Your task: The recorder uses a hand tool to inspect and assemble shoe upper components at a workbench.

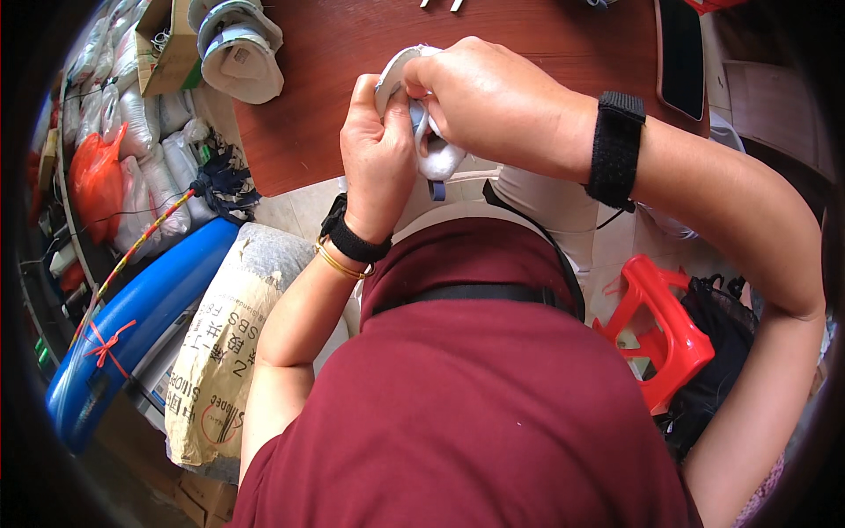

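Observation:
Over the near edge of a reddish-brown table (352, 35), both my hands are closed on one small white and pale-blue cloth piece (440, 162). It has a curved pale rim at the top, a rounded white lower end and a dark blue tab hanging beneath. My left hand (378, 158) grips it from the left, thumb upward along the rim. From the right, my right hand (493, 110) pinches it near the rim, the fingertips partly hidden. Whether a small tool or thread sits in that pinch cannot be seen. Each wrist wears a black strap.
Stacked white and blue-grey cloth pieces (242, 66) rest at the table's far left corner. A dark flat-screened device (680, 57) lies along the right edge. Left stand a cardboard box (172, 53), filled plastic bags (97, 185), a blue tube (132, 334) and a sack (224, 352). A red stool (660, 330) is right.

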Available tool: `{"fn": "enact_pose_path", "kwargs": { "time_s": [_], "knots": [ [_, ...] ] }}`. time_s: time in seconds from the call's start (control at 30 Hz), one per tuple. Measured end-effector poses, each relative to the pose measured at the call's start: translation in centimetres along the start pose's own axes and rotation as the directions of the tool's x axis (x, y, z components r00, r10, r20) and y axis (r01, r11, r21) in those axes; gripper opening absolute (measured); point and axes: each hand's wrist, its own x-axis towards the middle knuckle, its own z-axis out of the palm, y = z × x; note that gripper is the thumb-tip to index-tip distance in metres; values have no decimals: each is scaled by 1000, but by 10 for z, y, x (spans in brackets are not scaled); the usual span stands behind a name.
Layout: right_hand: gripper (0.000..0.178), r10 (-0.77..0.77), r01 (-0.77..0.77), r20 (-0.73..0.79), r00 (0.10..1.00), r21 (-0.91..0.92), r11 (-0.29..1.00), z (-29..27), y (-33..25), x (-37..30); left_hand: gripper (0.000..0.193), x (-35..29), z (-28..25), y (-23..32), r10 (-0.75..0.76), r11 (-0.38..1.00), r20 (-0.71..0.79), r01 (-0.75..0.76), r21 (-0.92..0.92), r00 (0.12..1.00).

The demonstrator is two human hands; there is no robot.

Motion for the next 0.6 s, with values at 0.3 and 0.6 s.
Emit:
{"fn": "enact_pose_path", "kwargs": {
  "time_s": [0.3, 0.6],
  "knots": [
    [11, -151, 122, -88, 985, -268, 956, -2, 6, -21, 11, 2, -5, 18, -81, 995, 140, 88, -45, 987],
    [10, -127, 93, -194, 973, -177, 980, -8, -1, -51, 34, 2, -23, 46, -312, 916, 294, 368, -162, 904]
  ]
}}
